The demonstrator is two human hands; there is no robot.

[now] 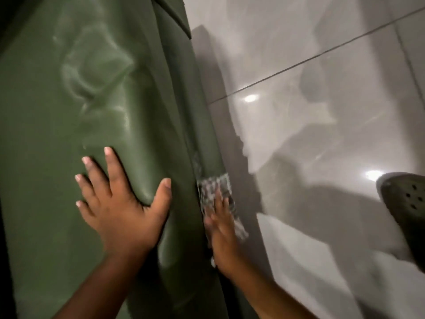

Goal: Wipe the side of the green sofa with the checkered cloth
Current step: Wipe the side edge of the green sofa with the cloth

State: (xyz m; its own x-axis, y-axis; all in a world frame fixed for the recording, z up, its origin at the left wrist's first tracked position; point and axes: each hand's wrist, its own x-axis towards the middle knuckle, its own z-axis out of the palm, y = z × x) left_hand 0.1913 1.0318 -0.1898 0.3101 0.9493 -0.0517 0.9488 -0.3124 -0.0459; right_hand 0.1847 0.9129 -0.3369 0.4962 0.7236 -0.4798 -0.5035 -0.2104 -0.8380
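1. The sofa (57, 111) filled the left half of the view, its green top face smooth and shiny, with pale smears showing near the upper part.
2. The left hand (119, 203) lay flat on that top face close to the sofa's right edge, fingers spread and holding nothing. It looked placed there as a brace, to steady the person leaning over the edge.
3. Just past that edge, the sofa's side dropped toward the floor (322, 111). The cloth (215, 189) was pressed against this side, its checkered pattern blurred.
4. The right hand (222, 229) lay over the cloth with its fingers fairly flat, pushing it onto the side instead of pinching it. The blur suggested a wiping stroke in progress along the side.
5. At the right edge of the view, a dark shoe (404, 203) with holes stood on the glossy tiled floor, well apart from the sofa.
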